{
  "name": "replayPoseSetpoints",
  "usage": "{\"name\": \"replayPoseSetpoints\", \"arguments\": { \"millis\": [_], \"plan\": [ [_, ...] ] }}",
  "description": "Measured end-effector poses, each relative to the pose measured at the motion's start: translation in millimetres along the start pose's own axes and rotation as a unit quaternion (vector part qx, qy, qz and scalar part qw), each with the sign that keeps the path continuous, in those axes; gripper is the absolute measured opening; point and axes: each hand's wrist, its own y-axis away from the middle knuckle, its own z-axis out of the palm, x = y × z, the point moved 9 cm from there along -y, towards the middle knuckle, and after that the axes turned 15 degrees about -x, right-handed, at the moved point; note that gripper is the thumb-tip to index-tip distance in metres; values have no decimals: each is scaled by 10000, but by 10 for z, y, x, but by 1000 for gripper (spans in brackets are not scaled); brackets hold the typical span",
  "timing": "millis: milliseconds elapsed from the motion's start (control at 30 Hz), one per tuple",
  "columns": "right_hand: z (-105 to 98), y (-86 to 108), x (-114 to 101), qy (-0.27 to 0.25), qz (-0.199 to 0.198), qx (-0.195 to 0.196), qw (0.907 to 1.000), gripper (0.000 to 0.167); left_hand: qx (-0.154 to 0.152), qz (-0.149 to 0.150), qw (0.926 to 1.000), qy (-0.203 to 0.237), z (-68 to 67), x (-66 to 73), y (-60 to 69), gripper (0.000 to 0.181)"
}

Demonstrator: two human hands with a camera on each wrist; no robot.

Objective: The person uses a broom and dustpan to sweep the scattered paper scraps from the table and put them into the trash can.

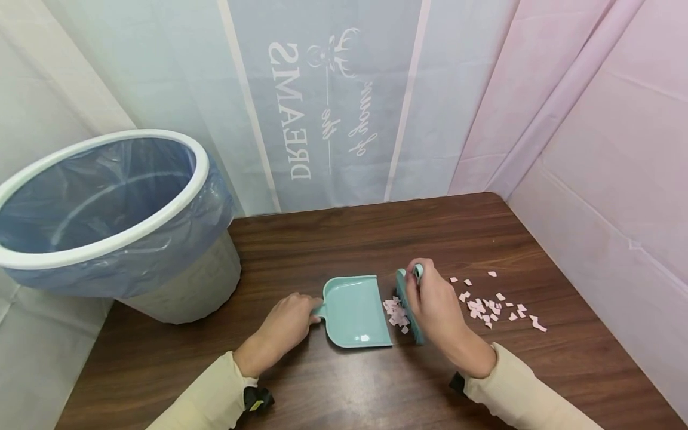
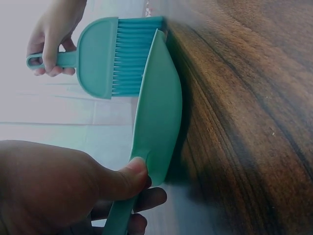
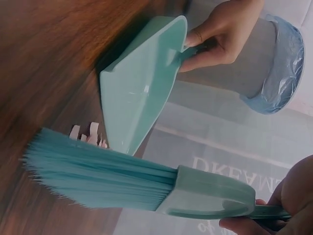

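Observation:
My left hand point(image 1: 288, 319) grips the handle of a teal dustpan point(image 1: 356, 310), thumb on top, in the left wrist view. The pan lies on the table with its wide edge facing right. In my right hand point(image 1: 436, 301) is a small teal brush point(image 2: 100, 58), held by its handle, bristles point(image 3: 98, 169) down against the table. A little pile of pale pink paper scraps point(image 1: 396, 313) sits between the bristles and the dustpan's edge. More paper scraps point(image 1: 486, 309) are scattered to the right of my right hand. The dustpan's bare inside shows no scraps.
At the left stands a grey trash bin point(image 1: 185, 283) with a white rim point(image 1: 201, 170) and a blue plastic liner point(image 1: 177, 251). The brown wooden table point(image 1: 344, 239) meets a printed cloth point(image 1: 333, 119) at the back. Pale cloth walls flank both sides.

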Motion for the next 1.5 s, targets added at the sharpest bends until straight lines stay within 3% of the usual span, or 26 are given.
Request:
{"name": "replayPoseSetpoints", "arguments": {
  "millis": [733, 1100, 1333, 1500],
  "plan": [
    [151, -151, -173, -507, -45, 67, 9987, 17, -45, -20, 10000, 41, 10, -10, -4, 18],
    [180, -194, -269, -727, -277, 197, 9968, 18, -101, -88, 9999, 63, 19, -18, -1, 15],
    [99, -210, -254, -1196, -352, 346, 9916, 20, -112, -114, 9998, 93, 23, -18, -2, 10],
    [19, -234, -191, -1028, -247, 431, 9935, 21, -151, -148, 9997, 110, 27, -22, -3, 9]
  ]
}}
